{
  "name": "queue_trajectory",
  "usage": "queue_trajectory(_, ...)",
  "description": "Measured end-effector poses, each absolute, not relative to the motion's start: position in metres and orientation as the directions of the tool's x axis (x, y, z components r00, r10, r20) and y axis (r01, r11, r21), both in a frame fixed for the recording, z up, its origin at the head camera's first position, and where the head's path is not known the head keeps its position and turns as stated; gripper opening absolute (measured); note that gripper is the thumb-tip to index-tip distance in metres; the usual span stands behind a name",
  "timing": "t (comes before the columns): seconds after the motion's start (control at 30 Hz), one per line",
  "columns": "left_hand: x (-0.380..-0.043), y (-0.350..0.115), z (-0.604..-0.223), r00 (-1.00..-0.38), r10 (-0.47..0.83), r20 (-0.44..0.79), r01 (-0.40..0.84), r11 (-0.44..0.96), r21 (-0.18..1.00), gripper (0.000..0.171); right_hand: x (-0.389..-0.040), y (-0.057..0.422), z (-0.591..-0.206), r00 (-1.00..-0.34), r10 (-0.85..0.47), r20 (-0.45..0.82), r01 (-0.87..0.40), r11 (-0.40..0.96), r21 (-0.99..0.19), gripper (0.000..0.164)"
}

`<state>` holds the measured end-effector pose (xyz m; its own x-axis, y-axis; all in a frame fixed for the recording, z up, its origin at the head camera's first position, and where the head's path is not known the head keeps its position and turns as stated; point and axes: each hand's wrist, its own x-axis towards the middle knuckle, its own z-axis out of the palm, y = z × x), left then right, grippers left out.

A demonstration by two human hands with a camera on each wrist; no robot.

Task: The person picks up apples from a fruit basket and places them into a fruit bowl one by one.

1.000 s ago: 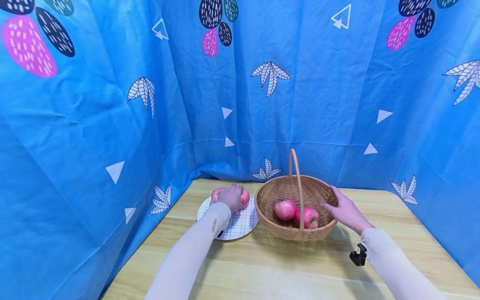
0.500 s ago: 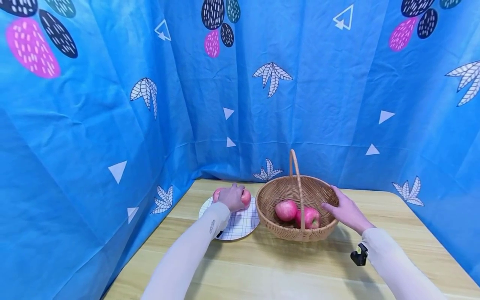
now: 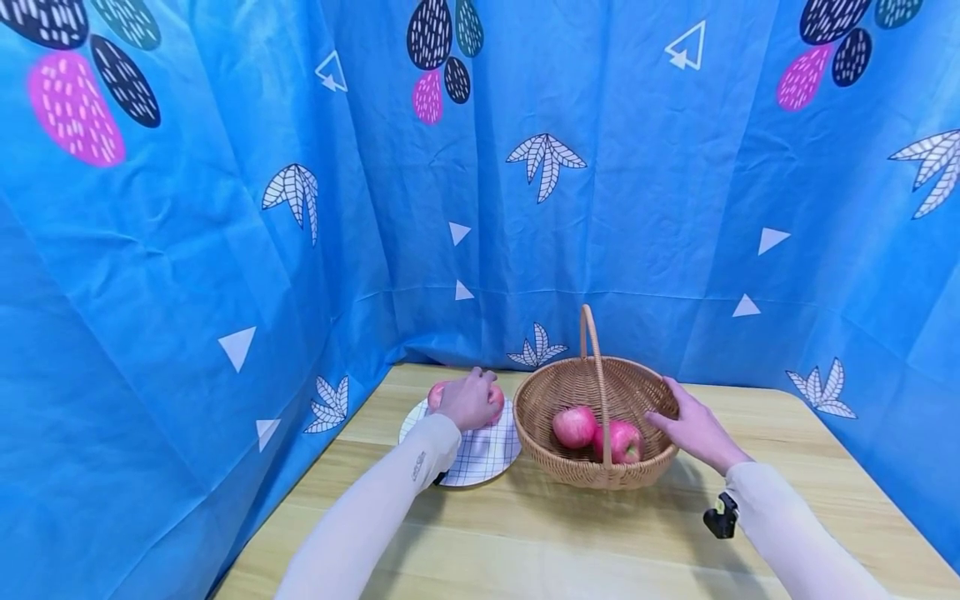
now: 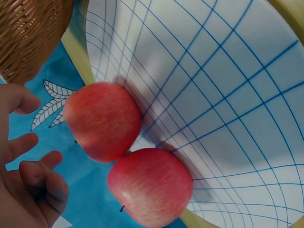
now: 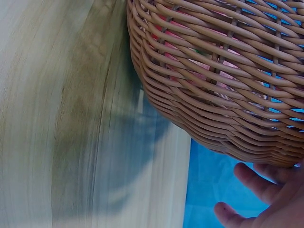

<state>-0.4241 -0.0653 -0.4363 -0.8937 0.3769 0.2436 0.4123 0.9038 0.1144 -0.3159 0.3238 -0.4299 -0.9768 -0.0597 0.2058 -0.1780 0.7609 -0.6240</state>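
Note:
Two red apples, a left one and a right one, sit side by side on a round white plate with blue grid lines. My left hand is over them; in the left wrist view its loosely bent fingers are apart from both apples and hold nothing. To the right stands a brown wicker basket with an arched handle and two more apples inside. My right hand holds the basket's right rim, thumb inside and fingers outside.
The plate and basket stand close together on a light wooden table. A blue patterned curtain hangs behind and at both sides. A small black device is on the right wrist.
My left hand has lifted slightly and shifted a little right over the apples. My right hand stays at the basket rim. The head view has tilted slightly.

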Motion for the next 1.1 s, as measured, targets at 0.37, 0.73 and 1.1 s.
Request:
queue_trajectory(0.37, -0.408, -0.051, -0.421, -0.862, 0.384, 0.331, 0.442, 0.889, 0.121, 0.048, -0.313, 0.323, -0.427, -0.972, -0.06, 0.226, -0.19, 0.768, -0.612, 0.089)
queue_trajectory(0.73, -0.395, -0.023, -0.417, -0.815, 0.464, 0.348, 0.525, 0.845, 0.104, 0.049, -0.313, 0.322, -0.427, -0.974, -0.061, 0.217, -0.185, 0.765, -0.617, 0.092)
queue_trajectory(1.1, -0.382, 0.012, -0.413, -0.829, 0.528, 0.185, 0.536, 0.844, -0.006, 0.064, -0.312, 0.32, -0.426, -0.975, -0.06, 0.212, -0.181, 0.766, -0.617, 0.092)
